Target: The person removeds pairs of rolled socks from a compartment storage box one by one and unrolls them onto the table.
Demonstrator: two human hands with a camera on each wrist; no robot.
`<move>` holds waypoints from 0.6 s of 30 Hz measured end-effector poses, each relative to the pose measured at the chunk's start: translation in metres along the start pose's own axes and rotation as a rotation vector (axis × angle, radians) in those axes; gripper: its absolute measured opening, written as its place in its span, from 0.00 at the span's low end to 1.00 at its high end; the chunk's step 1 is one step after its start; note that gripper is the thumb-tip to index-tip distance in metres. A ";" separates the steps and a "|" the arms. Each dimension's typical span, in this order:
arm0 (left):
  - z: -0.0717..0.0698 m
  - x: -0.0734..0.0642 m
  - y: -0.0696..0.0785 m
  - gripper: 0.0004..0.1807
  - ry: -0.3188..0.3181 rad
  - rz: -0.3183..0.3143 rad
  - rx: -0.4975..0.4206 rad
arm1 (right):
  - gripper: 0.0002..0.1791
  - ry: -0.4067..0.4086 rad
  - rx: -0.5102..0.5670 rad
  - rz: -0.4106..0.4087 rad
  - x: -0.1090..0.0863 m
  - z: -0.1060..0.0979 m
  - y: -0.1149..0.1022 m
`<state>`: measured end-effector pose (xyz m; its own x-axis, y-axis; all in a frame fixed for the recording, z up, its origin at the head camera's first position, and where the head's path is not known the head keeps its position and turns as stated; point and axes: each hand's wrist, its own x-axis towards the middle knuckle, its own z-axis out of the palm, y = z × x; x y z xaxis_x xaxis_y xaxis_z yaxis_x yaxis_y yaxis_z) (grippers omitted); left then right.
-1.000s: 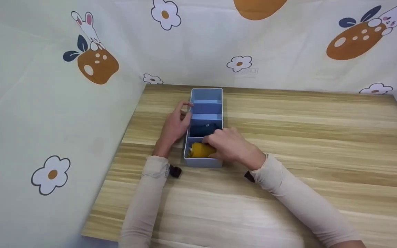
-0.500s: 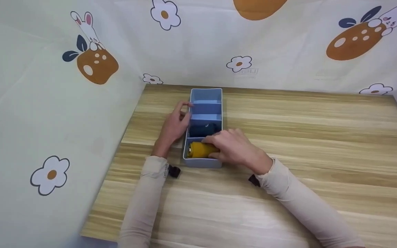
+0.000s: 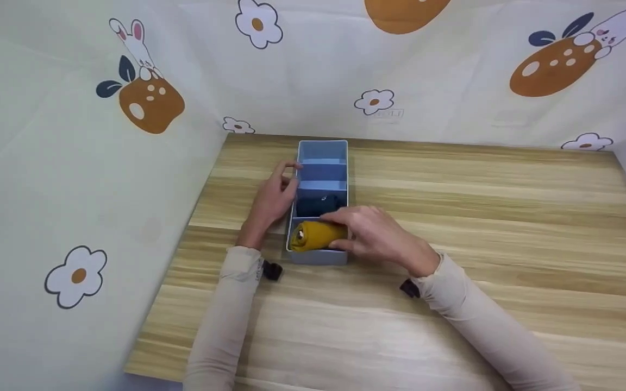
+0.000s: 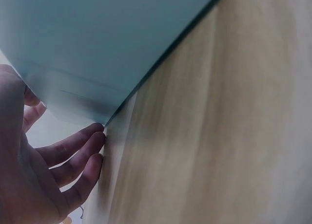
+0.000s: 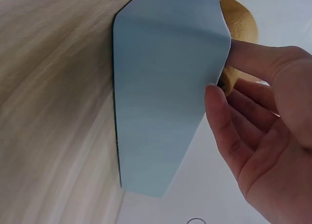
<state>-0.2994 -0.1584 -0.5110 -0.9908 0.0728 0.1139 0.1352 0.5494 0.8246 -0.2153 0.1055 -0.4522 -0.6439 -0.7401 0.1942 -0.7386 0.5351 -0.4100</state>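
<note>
A long light-blue divided storage box point(image 3: 318, 257) stands on the wooden table. In its nearest compartment a mustard-yellow rolled cloth point(image 3: 315, 235) sits high, its left end showing a spiral. My right hand point(image 3: 375, 236) pinches the roll's right end, thumb on the near side and fingers on the far side. The right wrist view shows part of the yellow roll point(image 5: 239, 22) above the box rim. My left hand point(image 3: 275, 198) holds the box's left wall, index finger hooked at the rim. Other fingers point(image 4: 80, 151) touch low on the wall's outside, close to the tabletop.
A dark navy rolled cloth point(image 3: 317, 206) with a small pale mark lies in the second compartment from the front. Beyond it are two more compartments with bare blue walls. Patterned sheeting point(image 3: 313, 65) stands behind and to the left of the wooden table point(image 3: 481, 217).
The yellow roll has risen in the nearest compartment, its spiral end turning more into view. My right hand and wrist have shifted slightly right. The left hand keeps its place on the box.
</note>
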 end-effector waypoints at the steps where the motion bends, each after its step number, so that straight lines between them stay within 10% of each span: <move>1: 0.000 0.000 0.000 0.17 0.000 0.002 0.001 | 0.30 0.006 0.009 -0.006 -0.001 0.000 0.001; 18: 0.001 0.000 -0.001 0.16 0.006 0.011 -0.003 | 0.23 0.121 0.250 -0.044 -0.019 -0.006 0.014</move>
<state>-0.2997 -0.1581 -0.5123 -0.9892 0.0741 0.1267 0.1465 0.5462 0.8247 -0.2150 0.1296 -0.4566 -0.6428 -0.6981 0.3155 -0.7037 0.3753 -0.6033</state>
